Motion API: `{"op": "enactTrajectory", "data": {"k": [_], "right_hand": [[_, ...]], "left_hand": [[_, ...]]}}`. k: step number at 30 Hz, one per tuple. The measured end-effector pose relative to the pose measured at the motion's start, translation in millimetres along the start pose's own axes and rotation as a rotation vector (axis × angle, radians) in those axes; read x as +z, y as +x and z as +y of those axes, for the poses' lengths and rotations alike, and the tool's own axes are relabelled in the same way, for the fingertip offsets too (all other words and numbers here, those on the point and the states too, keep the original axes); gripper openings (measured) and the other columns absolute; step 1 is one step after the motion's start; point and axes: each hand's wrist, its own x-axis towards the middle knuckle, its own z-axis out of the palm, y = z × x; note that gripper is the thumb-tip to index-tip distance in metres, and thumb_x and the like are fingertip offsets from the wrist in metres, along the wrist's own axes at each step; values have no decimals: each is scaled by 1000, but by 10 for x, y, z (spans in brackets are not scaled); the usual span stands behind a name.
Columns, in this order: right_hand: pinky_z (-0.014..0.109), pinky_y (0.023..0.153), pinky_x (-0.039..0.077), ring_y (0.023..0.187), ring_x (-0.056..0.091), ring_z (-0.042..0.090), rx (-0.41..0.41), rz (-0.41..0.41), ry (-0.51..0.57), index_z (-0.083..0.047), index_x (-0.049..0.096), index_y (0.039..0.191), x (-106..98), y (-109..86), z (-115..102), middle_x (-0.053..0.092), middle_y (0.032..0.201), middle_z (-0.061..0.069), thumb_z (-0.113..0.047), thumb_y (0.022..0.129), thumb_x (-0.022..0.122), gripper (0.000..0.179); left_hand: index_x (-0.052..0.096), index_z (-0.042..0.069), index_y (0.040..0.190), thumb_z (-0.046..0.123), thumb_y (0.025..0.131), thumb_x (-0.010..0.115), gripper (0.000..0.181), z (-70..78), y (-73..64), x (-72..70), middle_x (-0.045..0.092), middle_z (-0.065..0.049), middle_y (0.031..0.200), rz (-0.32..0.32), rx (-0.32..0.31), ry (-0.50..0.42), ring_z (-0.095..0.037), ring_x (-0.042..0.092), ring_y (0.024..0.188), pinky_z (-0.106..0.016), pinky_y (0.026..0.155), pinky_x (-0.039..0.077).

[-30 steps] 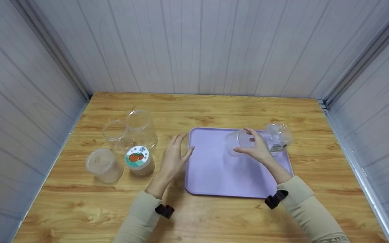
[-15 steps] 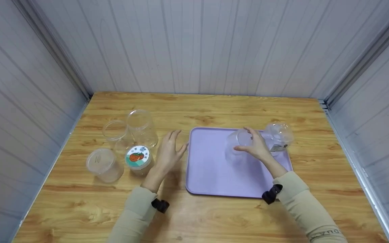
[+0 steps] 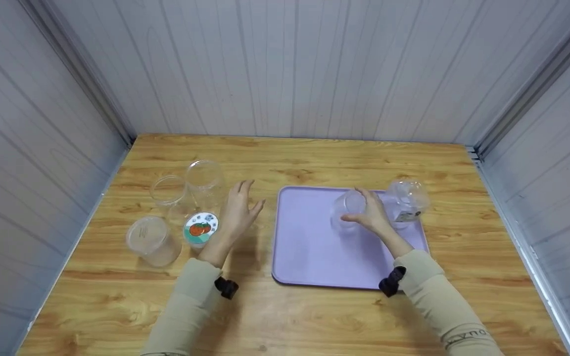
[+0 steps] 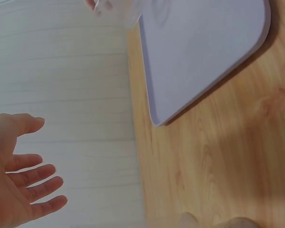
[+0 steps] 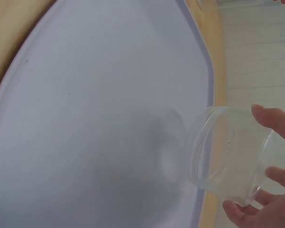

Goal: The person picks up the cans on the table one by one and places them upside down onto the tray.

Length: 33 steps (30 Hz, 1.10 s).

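Note:
My right hand (image 3: 374,213) grips a clear plastic jar (image 5: 235,154) between thumb and fingers, over the lilac tray (image 3: 309,257). In the right wrist view, the jar's ringed end faces the tray; whether it touches is hard to tell. A second clear jar (image 3: 408,198) with a small label stands at the tray's right side. My left hand (image 3: 238,210) hangs with fingers spread, holding nothing, between the tray and the group of jars at left. Nearest to it is a jar with a printed orange-fruit lid (image 3: 200,228), partly hidden by the wrist.
Left of the tray stand a tall clear jar (image 3: 208,185), a shorter open-topped clear jar (image 3: 167,193) and a cloudy lidded tub (image 3: 152,241). All rest on the wooden table (image 3: 285,321). Pale panel walls (image 3: 285,69) enclose the back and sides.
My left hand has moved left and slightly away from me, off the tray's edge toward the jars. The jar in my right hand has turned more upright, staying nearly in place.

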Motion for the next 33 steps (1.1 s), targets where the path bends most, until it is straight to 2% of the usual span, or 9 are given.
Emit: {"op": "enactTrajectory", "data": {"k": [6,12,18,22,27,33], "right_hand": [[49,99,24,119,29,43,11,19,-22,2,39,130,33,30,9,35,130,27,-18,61,80,83],[50,97,27,117,30,45,20,10,-64,1,38,131,71,69,-12,35,129,26,-19,62,80,83],[50,98,24,114,34,44,10,25,-107,1,40,130,96,97,-12,39,125,27,-19,61,80,82],[52,96,27,114,32,46,25,16,-104,-1,39,131,108,115,-6,38,126,26,-19,62,80,83],[53,93,30,115,30,46,39,1,-93,-2,39,131,128,143,-12,35,127,27,-18,62,80,82],[53,95,28,116,28,44,53,-5,-94,-2,39,131,143,180,-25,35,129,25,-17,61,79,82]], "left_hand": [[46,-6,121,20,80,65,52,-66,89,-73,49,-23,116,-23,-9,59,-36,49,104,-42,88,41],[43,-9,122,20,82,63,53,-124,141,-153,46,-25,118,-82,22,103,-37,46,106,-41,90,40],[45,-10,119,20,81,65,53,-170,207,-203,49,-24,113,-74,63,205,-35,49,102,-40,88,41],[44,-11,119,18,81,65,53,-206,242,-237,48,-25,114,-94,79,246,-35,50,100,-39,83,46],[41,-11,122,18,83,62,53,-251,291,-290,46,-26,119,-115,61,259,-37,49,103,-43,85,44],[41,-10,123,24,84,61,55,-307,353,-362,43,-25,122,-126,33,284,-38,43,110,-47,87,41]]}}
